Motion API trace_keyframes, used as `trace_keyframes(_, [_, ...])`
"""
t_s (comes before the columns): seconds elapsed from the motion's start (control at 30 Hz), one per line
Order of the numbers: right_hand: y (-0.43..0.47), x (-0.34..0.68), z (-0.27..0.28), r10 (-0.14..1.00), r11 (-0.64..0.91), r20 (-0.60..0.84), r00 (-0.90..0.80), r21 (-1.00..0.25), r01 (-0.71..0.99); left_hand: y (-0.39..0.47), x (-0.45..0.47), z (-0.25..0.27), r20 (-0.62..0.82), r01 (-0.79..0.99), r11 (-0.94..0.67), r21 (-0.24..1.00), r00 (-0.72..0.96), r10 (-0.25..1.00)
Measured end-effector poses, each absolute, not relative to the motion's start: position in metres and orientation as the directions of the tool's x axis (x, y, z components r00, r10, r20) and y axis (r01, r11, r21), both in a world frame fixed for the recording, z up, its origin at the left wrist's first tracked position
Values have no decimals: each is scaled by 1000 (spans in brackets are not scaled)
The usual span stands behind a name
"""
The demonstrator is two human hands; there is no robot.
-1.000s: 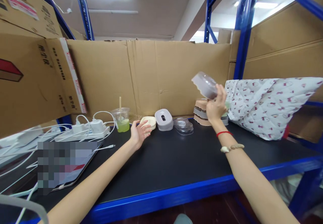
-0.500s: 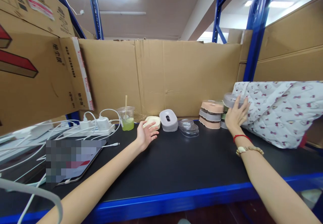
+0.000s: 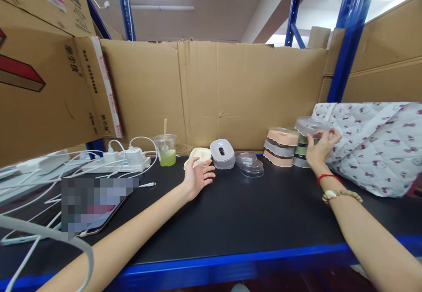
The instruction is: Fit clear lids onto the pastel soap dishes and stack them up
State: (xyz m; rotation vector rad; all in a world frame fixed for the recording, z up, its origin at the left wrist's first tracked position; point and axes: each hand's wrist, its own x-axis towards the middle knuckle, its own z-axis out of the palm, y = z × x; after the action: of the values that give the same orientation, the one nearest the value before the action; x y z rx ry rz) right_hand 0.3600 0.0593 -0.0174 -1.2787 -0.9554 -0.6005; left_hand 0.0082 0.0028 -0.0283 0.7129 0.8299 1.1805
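Note:
My left hand [image 3: 198, 178] hovers palm up above the black shelf, fingers spread with nothing in them. It partly covers a cream-coloured container [image 3: 200, 154]. Beside that sits a pale grey lidded box with a dark oval slot [image 3: 223, 153], then some clear plastic lids [image 3: 249, 164]. On the right, my right hand [image 3: 321, 145] has its thumb and bent fingers apart at the side of a stack with a clear-lidded grey container [image 3: 311, 126] on top and green ones below. Whether the fingertips touch that container, I cannot tell. A peach and grey stack [image 3: 280, 147] stands just left.
A cup of green drink with a straw [image 3: 168, 156] stands left of the cream container. White cables, a power strip [image 3: 115, 165] and a tablet [image 3: 99, 204] crowd the left. A patterned quilted bag [image 3: 379, 147] lies right. Cardboard [image 3: 250, 94] walls the back.
The camera view has shifted slightly. My right hand has moved a little right and its fingers have bent at the stack's side. My left hand has drifted slightly right, still open.

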Motion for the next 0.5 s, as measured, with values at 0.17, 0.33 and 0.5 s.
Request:
trace_keyframes(0.17, [65, 371, -19, 142, 165, 867, 477, -496, 853, 2, 14, -35, -105, -446, 125, 886, 70, 992])
trace_keyframes(0.33, [68, 370, -23, 196, 27, 884, 425, -438, 898, 2, 23, -44, 40, -272, -20, 962, 67, 997])
trace_keyframes(0.5, [68, 330, -28, 196, 52, 929, 315, -330, 942, 10, 25, -51, 267, 10, -266, 964, -66, 962])
